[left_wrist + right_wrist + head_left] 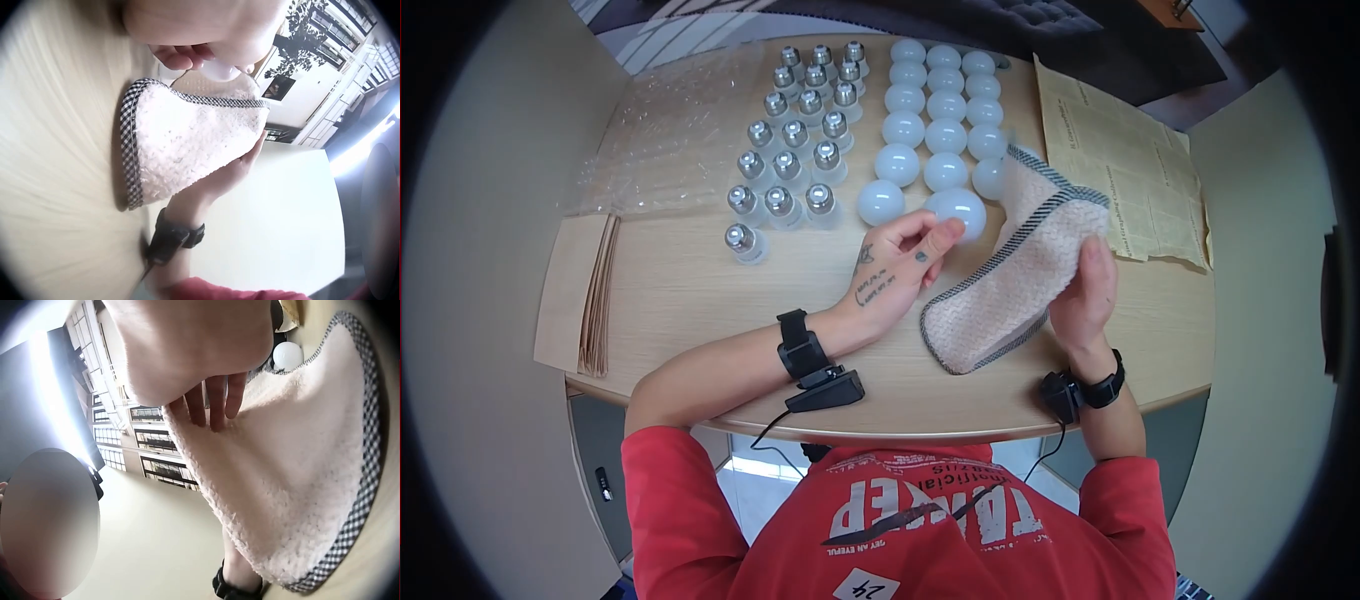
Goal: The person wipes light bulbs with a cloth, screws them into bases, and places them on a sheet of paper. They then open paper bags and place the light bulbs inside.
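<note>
In the head view my left hand pinches a light bulb between thumb and fingers, its white dome turned away from the palm. That bulb also shows under the fingers in the left wrist view. My right hand grips a pale fluffy cloth with black-and-white checked edging. The cloth hangs folded over, its lower corner close to the tabletop. In the right wrist view several fingers lie against the cloth's fluffy side. The bulb's metal base is hidden by the left hand.
Bulbs with silver screw bases up stand in rows left of centre. White-domed bulbs fill rows beside them. Clear bubble wrap and folded brown paper lie at left, a printed brown sheet at right on the table.
</note>
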`<action>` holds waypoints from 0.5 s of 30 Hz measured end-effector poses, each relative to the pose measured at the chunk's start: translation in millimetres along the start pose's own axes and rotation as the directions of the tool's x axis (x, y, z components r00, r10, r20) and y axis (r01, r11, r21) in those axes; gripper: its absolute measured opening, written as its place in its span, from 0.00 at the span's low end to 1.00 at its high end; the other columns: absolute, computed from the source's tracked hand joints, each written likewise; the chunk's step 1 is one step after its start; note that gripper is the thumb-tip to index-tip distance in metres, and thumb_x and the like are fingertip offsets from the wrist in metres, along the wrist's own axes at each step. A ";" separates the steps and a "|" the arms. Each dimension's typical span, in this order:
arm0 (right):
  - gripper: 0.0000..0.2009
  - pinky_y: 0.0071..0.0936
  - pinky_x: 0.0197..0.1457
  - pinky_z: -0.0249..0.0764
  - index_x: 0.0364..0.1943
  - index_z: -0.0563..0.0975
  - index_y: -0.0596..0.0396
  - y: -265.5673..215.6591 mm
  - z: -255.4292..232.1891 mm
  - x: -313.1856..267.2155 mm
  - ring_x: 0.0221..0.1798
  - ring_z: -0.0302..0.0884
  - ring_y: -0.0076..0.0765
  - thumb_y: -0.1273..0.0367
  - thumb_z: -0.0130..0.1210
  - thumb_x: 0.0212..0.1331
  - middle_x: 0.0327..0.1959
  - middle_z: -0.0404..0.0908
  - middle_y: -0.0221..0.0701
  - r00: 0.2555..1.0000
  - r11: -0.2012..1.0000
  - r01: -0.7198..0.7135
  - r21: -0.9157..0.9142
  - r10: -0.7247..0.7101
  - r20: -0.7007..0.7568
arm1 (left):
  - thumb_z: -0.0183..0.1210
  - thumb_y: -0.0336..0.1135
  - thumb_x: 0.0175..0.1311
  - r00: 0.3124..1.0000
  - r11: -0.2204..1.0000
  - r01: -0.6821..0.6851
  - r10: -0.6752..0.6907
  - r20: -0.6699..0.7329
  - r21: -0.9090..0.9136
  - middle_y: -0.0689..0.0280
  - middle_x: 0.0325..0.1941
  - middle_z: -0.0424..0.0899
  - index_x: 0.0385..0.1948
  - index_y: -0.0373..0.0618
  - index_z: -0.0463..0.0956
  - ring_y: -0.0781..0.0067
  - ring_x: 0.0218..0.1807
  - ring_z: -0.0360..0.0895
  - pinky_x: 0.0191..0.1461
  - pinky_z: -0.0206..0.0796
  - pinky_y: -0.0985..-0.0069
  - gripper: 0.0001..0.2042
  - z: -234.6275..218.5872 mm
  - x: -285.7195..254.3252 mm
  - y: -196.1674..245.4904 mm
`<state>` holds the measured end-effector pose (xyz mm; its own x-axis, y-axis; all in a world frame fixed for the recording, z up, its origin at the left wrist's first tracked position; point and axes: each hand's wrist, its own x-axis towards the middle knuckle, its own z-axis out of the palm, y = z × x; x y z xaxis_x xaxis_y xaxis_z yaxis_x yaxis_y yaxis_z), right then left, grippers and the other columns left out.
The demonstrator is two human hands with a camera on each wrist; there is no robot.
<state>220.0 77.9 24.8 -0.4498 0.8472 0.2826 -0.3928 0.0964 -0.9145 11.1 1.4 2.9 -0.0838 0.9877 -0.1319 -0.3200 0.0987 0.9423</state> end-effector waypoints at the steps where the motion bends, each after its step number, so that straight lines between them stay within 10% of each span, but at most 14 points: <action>1: 0.13 0.22 0.56 0.65 0.50 0.73 0.59 -2.3 1.6 -1.7 0.49 0.70 0.20 0.63 0.43 0.75 0.47 0.76 0.26 1.000 1.000 0.004 -0.005 -0.004 -0.008 | 0.57 0.44 0.72 1.000 1.000 -0.003 0.002 -0.015 -0.027 0.74 0.22 0.72 0.35 0.42 0.78 0.85 0.25 0.66 0.31 0.57 0.84 0.13 0.9 0.3 0.2; 15: 0.17 0.19 0.56 0.66 0.55 0.74 0.64 0.9 8.2 2.0 0.51 0.71 0.19 0.64 0.43 0.75 0.50 0.78 0.28 0.992 0.917 -0.110 -0.383 0.123 0.010 | 0.62 0.43 0.68 0.991 0.997 -0.073 0.074 0.113 -0.009 0.75 0.24 0.73 0.34 0.40 0.80 0.88 0.27 0.66 0.31 0.58 0.85 0.13 4.7 -1.0 -4.9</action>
<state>212.1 75.4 27.0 -0.5030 0.8473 0.1706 -0.0034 0.1954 -0.9807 17.2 0.4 -0.1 -0.0003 0.9996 -0.0266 -0.3217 0.0251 0.9465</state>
